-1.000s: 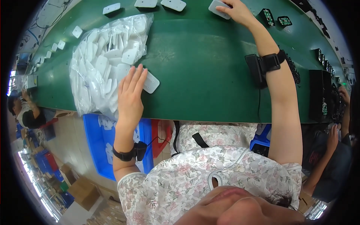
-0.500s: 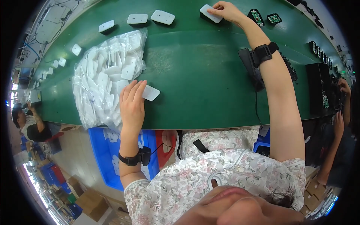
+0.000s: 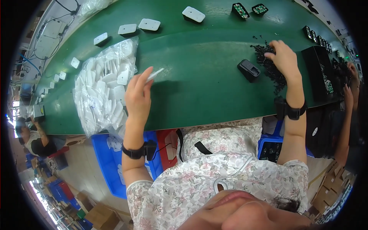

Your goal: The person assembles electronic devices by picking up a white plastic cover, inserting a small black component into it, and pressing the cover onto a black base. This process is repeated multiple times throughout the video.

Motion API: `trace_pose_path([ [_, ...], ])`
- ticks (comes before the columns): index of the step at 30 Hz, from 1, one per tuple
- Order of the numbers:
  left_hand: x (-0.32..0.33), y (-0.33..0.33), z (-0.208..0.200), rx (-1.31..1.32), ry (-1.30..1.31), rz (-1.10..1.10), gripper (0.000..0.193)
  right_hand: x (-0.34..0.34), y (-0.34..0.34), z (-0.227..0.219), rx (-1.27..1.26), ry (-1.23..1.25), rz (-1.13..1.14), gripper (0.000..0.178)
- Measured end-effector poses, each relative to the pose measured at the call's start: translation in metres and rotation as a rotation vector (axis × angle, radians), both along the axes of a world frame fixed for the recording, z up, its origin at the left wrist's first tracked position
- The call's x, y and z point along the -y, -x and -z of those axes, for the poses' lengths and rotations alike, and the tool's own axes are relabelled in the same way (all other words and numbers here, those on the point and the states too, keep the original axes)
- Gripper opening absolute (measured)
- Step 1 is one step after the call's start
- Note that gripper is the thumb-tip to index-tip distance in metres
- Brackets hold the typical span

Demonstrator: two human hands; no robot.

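My left hand (image 3: 138, 94) holds a thin white plastic cover plate (image 3: 155, 74) between its fingers, tilted nearly edge-on above the green table. Close beside it lies a clear plastic bag (image 3: 101, 86) full of similar white plates. My right hand (image 3: 284, 61) is over a scattered pile of small black parts (image 3: 273, 74), its thumb and fingertips apart at the pile's far end. Nothing shows between those fingers. Left of the pile sits a black block with a recess (image 3: 250, 70). Far off stands a black housing with a white cover (image 3: 194, 14) on top.
More white-covered housings (image 3: 149, 25) line the far left. Open black housings with green circuit boards (image 3: 240, 10) stand at the far right. A black box (image 3: 317, 73) is at the right, near a co-worker's hands (image 3: 349, 90). Below the table edge is a blue bin (image 3: 105, 165).
My right hand has let go of the white-covered housing and come back to the black parts. My left hand has moved up slightly, turning its white plate edge-on.
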State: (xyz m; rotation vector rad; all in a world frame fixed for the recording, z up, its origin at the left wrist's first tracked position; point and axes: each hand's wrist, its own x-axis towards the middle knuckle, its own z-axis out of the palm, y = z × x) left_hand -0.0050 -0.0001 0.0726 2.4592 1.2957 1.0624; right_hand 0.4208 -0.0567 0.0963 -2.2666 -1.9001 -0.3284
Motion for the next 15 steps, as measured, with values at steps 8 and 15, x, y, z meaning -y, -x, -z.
trace_pose_path([
  [8,-0.021,0.0,0.021,-0.454,-0.228,0.014,0.034,0.021,-0.006,0.039,-0.272,-0.064,0.023,0.018],
  [15,-0.014,0.007,0.027,-0.454,-0.183,0.053,0.046,0.01,0.001,0.041,-0.258,-0.095,0.051,0.013],
])
